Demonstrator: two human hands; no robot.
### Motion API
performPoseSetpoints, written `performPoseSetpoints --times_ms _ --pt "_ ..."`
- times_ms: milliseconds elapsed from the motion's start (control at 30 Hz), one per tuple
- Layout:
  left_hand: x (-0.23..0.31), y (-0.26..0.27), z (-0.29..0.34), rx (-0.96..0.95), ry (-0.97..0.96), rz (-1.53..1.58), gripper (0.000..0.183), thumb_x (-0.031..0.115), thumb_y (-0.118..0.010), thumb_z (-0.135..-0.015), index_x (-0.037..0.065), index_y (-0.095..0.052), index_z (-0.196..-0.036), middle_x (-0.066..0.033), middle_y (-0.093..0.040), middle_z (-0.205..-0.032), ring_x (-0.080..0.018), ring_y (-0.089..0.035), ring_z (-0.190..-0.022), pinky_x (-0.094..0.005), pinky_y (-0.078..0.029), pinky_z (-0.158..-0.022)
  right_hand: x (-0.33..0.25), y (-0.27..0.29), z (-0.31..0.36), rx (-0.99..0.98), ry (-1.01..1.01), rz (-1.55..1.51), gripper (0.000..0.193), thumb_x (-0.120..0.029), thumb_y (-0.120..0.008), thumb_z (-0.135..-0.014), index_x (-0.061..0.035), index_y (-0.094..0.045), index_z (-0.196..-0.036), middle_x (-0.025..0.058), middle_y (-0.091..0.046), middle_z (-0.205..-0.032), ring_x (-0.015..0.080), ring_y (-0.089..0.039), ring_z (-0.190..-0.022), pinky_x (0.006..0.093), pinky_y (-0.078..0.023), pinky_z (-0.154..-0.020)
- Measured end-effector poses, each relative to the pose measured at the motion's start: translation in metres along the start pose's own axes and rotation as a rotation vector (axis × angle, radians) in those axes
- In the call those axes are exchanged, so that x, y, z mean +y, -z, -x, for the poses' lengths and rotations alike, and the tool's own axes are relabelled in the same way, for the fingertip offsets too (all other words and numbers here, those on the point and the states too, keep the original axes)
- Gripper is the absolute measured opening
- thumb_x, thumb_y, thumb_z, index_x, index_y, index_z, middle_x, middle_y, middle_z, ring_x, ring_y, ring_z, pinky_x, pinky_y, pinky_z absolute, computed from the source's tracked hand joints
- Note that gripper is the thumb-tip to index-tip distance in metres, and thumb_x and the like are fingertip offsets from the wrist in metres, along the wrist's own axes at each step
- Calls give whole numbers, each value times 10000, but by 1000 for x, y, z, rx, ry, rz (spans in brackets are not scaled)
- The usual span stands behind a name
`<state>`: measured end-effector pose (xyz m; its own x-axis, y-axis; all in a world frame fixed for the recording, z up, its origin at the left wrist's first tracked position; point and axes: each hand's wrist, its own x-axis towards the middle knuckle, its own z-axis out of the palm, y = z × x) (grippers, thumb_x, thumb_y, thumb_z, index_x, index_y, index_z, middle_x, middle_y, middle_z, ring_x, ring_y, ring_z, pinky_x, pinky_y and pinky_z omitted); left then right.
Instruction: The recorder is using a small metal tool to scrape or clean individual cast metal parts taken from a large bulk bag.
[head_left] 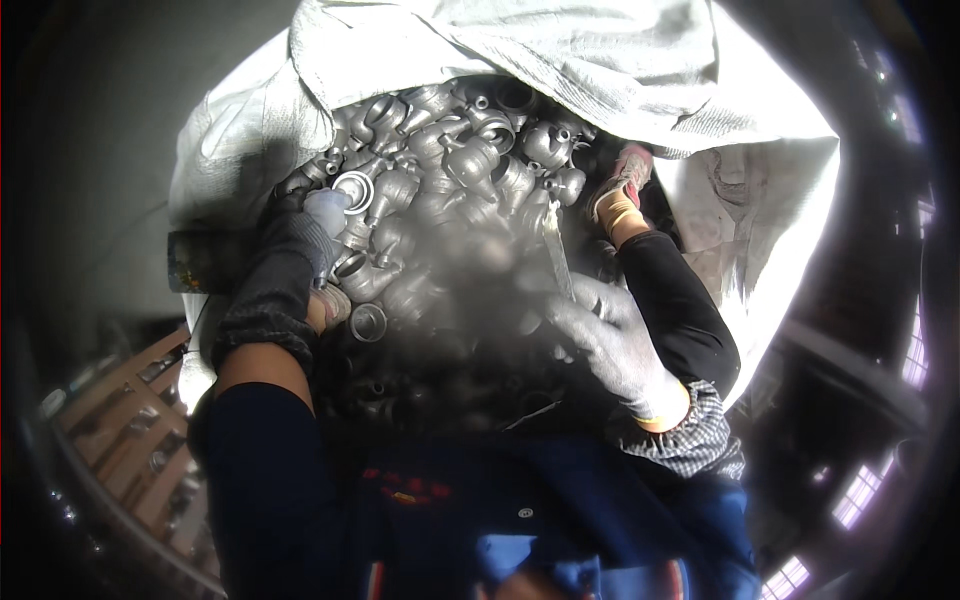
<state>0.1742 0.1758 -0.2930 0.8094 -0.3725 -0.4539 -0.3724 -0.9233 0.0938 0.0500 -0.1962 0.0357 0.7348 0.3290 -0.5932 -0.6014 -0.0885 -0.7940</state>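
My left hand (325, 222), in a grey glove, closes on a grey metal pipe-like casting (353, 190) whose round, bright-rimmed opening faces up. My fingertips are partly hidden there. Many similar castings (470, 165) lie heaped around it, with rounded bodies and short necks. On the other side my right hand (610, 345), in a pale glove, grips a thin, flat, light-coloured strip-like tool (557, 250) pointing away from me. Its lower end is hidden by my fingers, so its exact kind does not show. A hazy blur covers the middle of the heap below the tool.
A large white woven sack (640, 65) surrounds the heap, its folded rim high at the back and right. One pink shoe (630, 170) stands at the heap's right edge, another shoe (332, 303) at its left. Brown slats (130, 420) lie outside at lower left.
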Motion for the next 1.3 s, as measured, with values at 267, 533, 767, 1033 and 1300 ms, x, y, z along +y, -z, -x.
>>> performPoseSetpoints --times_ms 267,533,767,1033,1300 --pt "70 176 56 8 6 420 315 78 -566 -761 -13 -665 -1046 -202 -685 -983 -296 -665 -851 -384 -511 -790 11 7 -10 25 173 -17 305 -181 -554 -945 -34 -618 -1204 -43 -633 -797 0 -439 -602 176 -362 -526" --pt "142 302 194 -99 -157 1212 229 9 -544 -773 -31 -640 -978 -46 -626 -849 -103 -564 -723 -236 -463 -674 8 10 -24 162 331 -38 262 -245 -643 -904 -47 -662 -1075 -62 -603 -789 5 -473 -618 180 -375 -525" --pt "178 301 246 174 -300 1400 174 79 -555 -819 -18 -616 -949 -56 -599 -905 -101 -550 -765 -215 -470 -690 -8 -9 -6 -104 369 -390 204 -198 -587 -921 -19 -653 -991 15 -643 -814 51 -544 -606 176 -435 -522" --pt "199 264 233 341 -23 1989 342 213 -411 -1007 1 -526 -1250 -127 -584 -1190 -264 -602 -1043 -424 -486 -919 -1 14 -25 4 345 -413 171 -177 -614 -897 -28 -640 -977 26 -612 -805 87 -522 -634 181 -369 -519" --pt "178 226 200 534 -132 2044 338 -13 -426 -929 -50 -488 -1260 -165 -586 -1148 -250 -624 -979 -359 -541 -842 -6 0 -26 73 476 -183 193 -140 -630 -897 2 -660 -1025 9 -638 -846 65 -559 -733 206 -450 -641"
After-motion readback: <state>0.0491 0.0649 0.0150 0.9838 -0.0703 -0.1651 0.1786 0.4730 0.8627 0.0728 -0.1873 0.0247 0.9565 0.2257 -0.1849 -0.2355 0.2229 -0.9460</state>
